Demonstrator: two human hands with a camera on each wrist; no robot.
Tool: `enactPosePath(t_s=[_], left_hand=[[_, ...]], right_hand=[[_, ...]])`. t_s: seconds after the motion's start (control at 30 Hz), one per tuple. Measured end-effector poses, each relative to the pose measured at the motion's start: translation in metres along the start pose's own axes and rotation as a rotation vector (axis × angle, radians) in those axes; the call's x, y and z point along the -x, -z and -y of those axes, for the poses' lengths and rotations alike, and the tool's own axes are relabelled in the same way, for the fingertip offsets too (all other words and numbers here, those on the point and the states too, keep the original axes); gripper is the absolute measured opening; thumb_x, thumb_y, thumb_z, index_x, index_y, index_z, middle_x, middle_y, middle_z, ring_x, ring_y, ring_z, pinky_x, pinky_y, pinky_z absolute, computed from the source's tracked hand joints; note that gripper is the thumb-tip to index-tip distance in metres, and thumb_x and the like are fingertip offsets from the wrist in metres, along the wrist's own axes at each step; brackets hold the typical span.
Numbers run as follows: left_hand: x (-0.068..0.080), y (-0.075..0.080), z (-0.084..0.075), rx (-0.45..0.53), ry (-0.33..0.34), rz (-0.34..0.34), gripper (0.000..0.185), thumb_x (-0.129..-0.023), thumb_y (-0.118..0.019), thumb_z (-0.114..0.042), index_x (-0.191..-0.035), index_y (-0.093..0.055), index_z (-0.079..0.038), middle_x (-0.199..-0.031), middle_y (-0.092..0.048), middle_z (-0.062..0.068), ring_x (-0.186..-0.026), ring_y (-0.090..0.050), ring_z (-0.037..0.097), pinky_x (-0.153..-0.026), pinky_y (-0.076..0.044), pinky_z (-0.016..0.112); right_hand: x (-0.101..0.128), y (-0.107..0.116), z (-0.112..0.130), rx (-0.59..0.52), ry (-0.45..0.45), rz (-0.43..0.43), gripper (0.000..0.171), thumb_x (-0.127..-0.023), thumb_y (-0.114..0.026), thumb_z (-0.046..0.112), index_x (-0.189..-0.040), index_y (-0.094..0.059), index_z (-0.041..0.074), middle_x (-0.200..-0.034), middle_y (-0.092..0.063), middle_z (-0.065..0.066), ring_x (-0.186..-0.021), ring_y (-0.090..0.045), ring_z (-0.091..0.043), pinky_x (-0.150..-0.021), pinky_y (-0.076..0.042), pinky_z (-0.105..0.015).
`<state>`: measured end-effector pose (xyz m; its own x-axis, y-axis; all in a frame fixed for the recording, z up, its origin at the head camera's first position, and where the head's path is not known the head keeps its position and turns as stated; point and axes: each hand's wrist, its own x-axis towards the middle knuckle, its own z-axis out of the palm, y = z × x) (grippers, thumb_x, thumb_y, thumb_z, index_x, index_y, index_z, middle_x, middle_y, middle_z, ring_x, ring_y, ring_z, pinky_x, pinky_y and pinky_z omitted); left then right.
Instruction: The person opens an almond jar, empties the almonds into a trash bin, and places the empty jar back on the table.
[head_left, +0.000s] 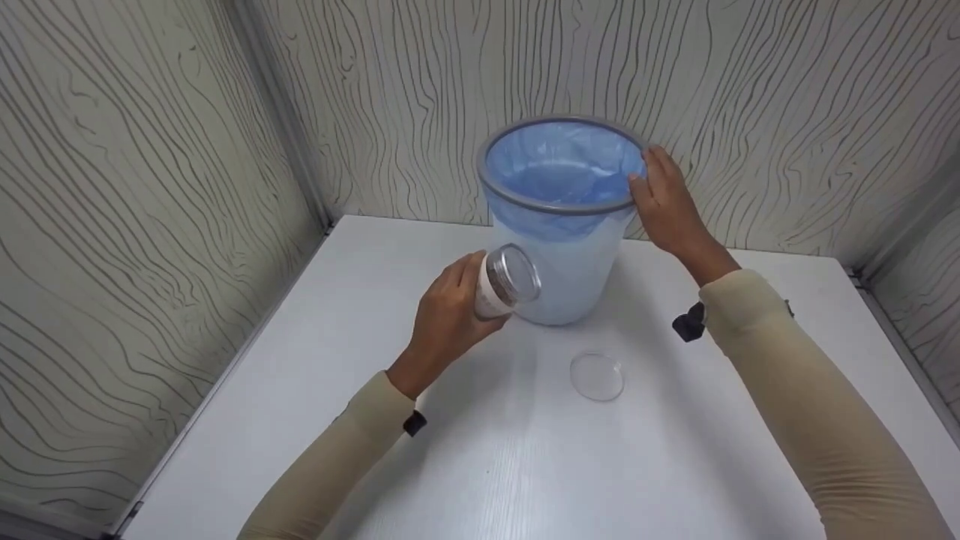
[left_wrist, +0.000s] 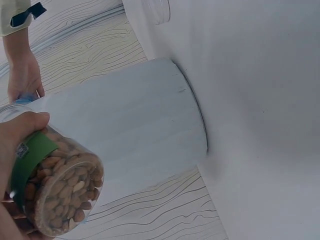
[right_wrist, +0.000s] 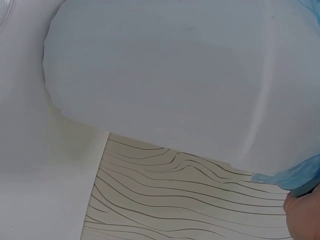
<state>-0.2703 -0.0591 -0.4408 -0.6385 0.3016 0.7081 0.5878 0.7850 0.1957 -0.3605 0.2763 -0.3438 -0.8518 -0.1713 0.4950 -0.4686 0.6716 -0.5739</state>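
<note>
While the right hand (head_left: 670,202) rests on the far right side of the bin (head_left: 559,225), its fingers laid over the grey rim with the thumb against the blue liner (head_left: 559,169), the bin stands upright near the back of the white counter (head_left: 480,450), likely steadied so it will not slide. That forearm reaches forward with the wrist bent slightly down. The left hand (head_left: 446,315) grips a clear jar of almonds (left_wrist: 60,192), fingers curled round its green-labelled body. The jar is tipped on its side, its open mouth turned toward the bin wall, just beside it and below the rim, well short of the opening. A clear lid (head_left: 597,375) lies flat on the counter just in front of the bin, between the two arms, apparently set aside to leave the jar open.
</note>
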Motion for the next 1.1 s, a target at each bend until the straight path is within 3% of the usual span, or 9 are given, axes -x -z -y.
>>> enactPosePath(t_s=[0.6,1.1], left_hand=[[-0.014,0.016,0.003,-0.02,0.011,-0.022,0.093,-0.07,-0.092,-0.038,-0.145,-0.047,-0.006,-0.135,-0.06,0.011,-0.122,-0.06,0.025,-0.104,-0.05,0.039],[-0.026,0.027,0.01,-0.047,-0.017,-0.072,0.092,-0.069,-0.093,-0.037,-0.142,-0.049,-0.002,-0.131,-0.062,0.015,-0.119,-0.062,0.028,-0.101,-0.052,0.041]], right_hand=[[0.002,0.001,0.001,0.015,-0.027,0.016,0.068,-0.107,-0.033,0.037,-0.157,-0.022,-0.008,-0.166,-0.013,-0.022,-0.155,-0.008,-0.035,-0.125,-0.008,-0.051],[0.002,0.001,0.002,0.019,-0.032,0.016,0.068,-0.107,-0.032,0.037,-0.158,-0.02,-0.005,-0.167,-0.012,-0.022,-0.155,-0.007,-0.035,-0.125,-0.009,-0.052]])
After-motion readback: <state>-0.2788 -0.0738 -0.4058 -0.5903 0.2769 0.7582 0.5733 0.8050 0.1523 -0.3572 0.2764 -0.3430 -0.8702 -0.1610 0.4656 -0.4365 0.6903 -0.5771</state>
